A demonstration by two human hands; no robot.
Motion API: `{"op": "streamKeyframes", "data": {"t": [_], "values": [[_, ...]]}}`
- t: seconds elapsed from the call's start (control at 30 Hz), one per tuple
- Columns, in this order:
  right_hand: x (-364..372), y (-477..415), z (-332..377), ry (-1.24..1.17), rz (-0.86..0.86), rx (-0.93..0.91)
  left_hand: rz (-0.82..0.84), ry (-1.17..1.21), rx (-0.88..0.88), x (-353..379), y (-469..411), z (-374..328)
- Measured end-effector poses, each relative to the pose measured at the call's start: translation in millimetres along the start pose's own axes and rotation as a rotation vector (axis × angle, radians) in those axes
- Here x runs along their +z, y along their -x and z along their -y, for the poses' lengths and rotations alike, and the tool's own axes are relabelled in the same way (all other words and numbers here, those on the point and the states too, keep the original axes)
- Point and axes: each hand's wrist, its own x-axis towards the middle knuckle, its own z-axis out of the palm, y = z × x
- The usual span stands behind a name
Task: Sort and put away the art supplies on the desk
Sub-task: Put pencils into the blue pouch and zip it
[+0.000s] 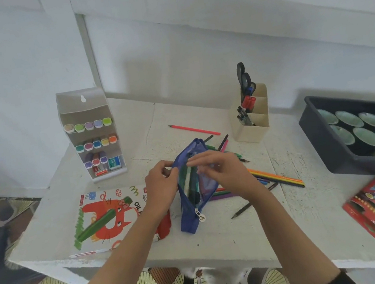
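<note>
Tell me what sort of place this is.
Probably a home art or study corner: a white desk with a tiered marker organizer, a pen holder with scissors, and loose coloured pencils beside a blue pencil case.

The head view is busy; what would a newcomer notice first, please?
The left hand and right hand hold a blue pencil case open at the desk's middle, pencils inside. Loose coloured pencils lie scattered to its right. A white rack of bright markers stands back left.
</note>
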Motion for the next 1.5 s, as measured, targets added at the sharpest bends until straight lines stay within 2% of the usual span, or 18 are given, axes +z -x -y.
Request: {"op": "streamKeyframes", "data": {"t": [0.1,0.23,0.33,0.4,0.57,0.67,0.77,1.0,1.27,1.5], "values": [[-10.8,-0.4,-7.2,-0.056,-0.182,0.080,0.014,0.006,-0.013,-0.7,2.3,0.2],[-32.7,-7.9,-33.5,-0.067,-0.397,0.292,0.011,-0.004,-0.020,-2.7,3.4,-0.8],[-45.9,-19.9,-65.1,0.120,-0.466,0.466,0.010,-0.021,-0.024,-3.5,4.6,-0.8],[-50.4,-29.6,-84.8,0.257,-0.458,0.519,0.011,-0.032,-0.024,-4.2,5.2,-0.7],[-47.9,-47.7,-119.0,0.468,-0.228,0.557,0.008,-0.043,-0.015,-6.6,4.9,-1.6],[-43.4,-49.5,-126.0,0.533,-0.237,0.536,0.001,-0.046,-0.017,-7.9,4.3,-1.1],[-43.0,-46.5,-127.0,0.479,-0.310,0.531,-0.005,-0.057,-0.022,-8.0,3.8,-0.3],[-63.5,-23.1,-119.8,0.127,-0.549,0.453,-0.027,-0.049,0.010,-1.8,5.6,-2.6],[-90.7,5.2,-118.0,-0.162,-0.812,0.463,-0.082,-0.004,0.029,9.1,11.7,-10.7],[-100.2,2.9,-93.7,-0.338,-0.933,0.386,-0.100,0.023,0.027,14.9,11.6,-13.0]]}}
